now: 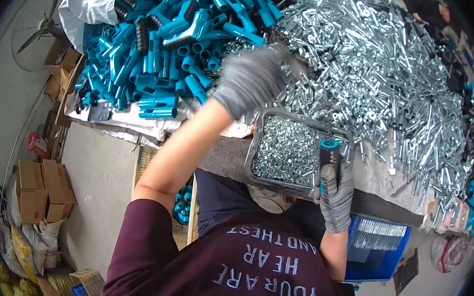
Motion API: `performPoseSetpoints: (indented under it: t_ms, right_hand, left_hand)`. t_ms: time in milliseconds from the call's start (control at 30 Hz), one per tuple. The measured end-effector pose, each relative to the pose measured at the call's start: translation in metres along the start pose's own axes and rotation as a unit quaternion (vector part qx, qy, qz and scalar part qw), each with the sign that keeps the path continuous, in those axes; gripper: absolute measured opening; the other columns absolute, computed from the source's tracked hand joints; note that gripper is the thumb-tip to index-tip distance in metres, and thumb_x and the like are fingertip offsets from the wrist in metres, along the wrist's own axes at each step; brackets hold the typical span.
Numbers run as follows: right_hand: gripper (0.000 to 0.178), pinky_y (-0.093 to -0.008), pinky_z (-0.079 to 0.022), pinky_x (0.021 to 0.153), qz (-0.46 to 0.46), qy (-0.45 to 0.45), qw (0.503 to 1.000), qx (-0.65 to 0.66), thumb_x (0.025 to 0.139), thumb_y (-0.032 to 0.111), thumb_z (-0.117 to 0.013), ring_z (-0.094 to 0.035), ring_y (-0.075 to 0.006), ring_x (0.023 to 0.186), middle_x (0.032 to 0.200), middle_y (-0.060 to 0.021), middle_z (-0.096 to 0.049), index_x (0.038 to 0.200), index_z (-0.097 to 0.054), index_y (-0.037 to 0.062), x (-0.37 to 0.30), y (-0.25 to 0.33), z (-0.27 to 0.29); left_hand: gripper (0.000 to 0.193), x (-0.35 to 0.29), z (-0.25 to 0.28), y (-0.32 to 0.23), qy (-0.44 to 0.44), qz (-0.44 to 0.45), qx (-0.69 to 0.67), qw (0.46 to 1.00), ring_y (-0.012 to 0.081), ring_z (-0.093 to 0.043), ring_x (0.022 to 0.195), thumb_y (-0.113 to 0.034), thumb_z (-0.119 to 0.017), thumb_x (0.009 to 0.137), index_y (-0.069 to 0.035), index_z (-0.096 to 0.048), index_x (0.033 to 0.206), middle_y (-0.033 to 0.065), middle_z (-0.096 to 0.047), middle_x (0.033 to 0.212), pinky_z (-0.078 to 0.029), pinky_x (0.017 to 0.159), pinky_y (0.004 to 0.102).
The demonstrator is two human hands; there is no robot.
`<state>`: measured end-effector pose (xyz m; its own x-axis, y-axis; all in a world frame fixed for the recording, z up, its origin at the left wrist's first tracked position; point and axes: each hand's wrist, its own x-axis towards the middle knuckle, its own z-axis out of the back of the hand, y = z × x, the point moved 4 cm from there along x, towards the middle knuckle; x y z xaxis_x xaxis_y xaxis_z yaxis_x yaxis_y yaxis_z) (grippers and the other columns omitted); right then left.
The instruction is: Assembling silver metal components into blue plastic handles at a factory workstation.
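Observation:
My left hand point(254, 79), in a grey glove, reaches over the border between the teal parts and the metal parts. Motion smears its fingers, so I cannot see whether they hold anything. My right hand point(337, 196), gloved too, is closed around a teal-and-black tube-shaped handle point(329, 156), upright, its round open end away from me. That handle is in front of the right side of a tray point(250, 159) filled with small shiny metal pieces point(285, 146). Beyond the left hand lies a heap of teal tubular housings point(171, 35), some with black grips.
A broad heap of silver metal parts point(368, 69) covers the table's right side. Below the table's edge at right stands a blue crate point(372, 272) with metal rods. On the left are a fan point(44, 27), cardboard boxes point(44, 190) and filled sacks point(34, 243).

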<state>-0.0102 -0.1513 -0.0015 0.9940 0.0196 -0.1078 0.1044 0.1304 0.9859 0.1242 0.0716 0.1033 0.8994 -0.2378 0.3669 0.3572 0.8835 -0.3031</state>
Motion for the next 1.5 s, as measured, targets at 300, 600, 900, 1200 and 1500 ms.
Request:
performPoseSetpoints:
  t_ms: [300, 600, 900, 1200, 1500]
  right_hand:
    - [0.066, -0.0204, -0.034, 0.036, -0.01, 0.041, 0.998, 0.057, 0.086, 0.062, -0.058, -0.046, -0.0047, 0.044, 0.061, 0.0017, -0.05, 0.115, -0.056, 0.0031, -0.005, -0.008, -0.001]
    - [0.061, -0.0206, -0.035, 0.037, -0.031, 0.011, 0.999, 0.03, 0.085, 0.06, -0.06, -0.046, -0.0052, 0.044, 0.06, 0.0015, -0.049, 0.108, -0.053, 0.0045, 0.001, -0.018, -0.001]
    - [0.059, -0.0251, -0.046, 0.058, 0.064, -0.022, 0.994, -0.085, 0.087, 0.056, -0.061, -0.055, -0.0102, 0.064, 0.073, -0.002, -0.057, 0.114, -0.055, 0.0031, 0.0, -0.005, 0.013]
    - [0.063, -0.0332, -0.049, 0.075, 0.075, 0.024, 0.984, -0.158, 0.086, 0.055, -0.063, -0.06, -0.0186, 0.078, 0.086, -0.0109, -0.065, 0.116, -0.058, -0.0003, -0.013, 0.003, 0.012]
    - [0.056, -0.0349, -0.046, 0.069, 0.101, 0.003, 0.975, -0.198, 0.087, 0.052, -0.063, -0.057, -0.0214, 0.072, 0.077, -0.0107, -0.061, 0.108, -0.06, 0.0, -0.014, 0.01, 0.003]
  left_hand:
    - [0.051, -0.009, 0.027, 0.182, -0.168, 0.103, 0.378, 0.904, 0.032, -0.042, 0.125, -0.026, -0.071, 0.07, -0.015, -0.056, 0.118, 0.0094, -0.052, 0.128, -0.03, 0.104, 0.0533]
    - [0.047, -0.027, -0.011, 0.041, 0.023, -0.014, -0.348, 0.937, 0.0179, -0.061, 0.091, -0.025, -0.067, 0.091, -0.003, -0.04, 0.124, 0.0082, -0.062, 0.101, -0.048, 0.08, 0.0328]
    - [0.045, -0.023, 0.007, 0.003, 0.142, -0.024, -0.366, 0.919, 0.0142, -0.062, 0.085, -0.033, -0.069, 0.089, 0.002, -0.063, 0.116, 0.0115, -0.068, 0.094, -0.05, 0.078, 0.0306]
    - [0.041, -0.019, 0.028, -0.02, 0.266, -0.052, -0.241, 0.932, 0.0215, -0.064, 0.075, -0.036, -0.065, 0.09, 0.0, -0.067, 0.109, 0.0158, -0.067, 0.083, -0.05, 0.073, 0.0332]
    - [0.044, -0.038, 0.003, -0.028, 0.269, -0.059, -0.224, 0.935, 0.0285, -0.067, 0.084, -0.036, -0.066, 0.09, -0.001, -0.063, 0.117, 0.0203, -0.068, 0.093, -0.051, 0.076, 0.0363]
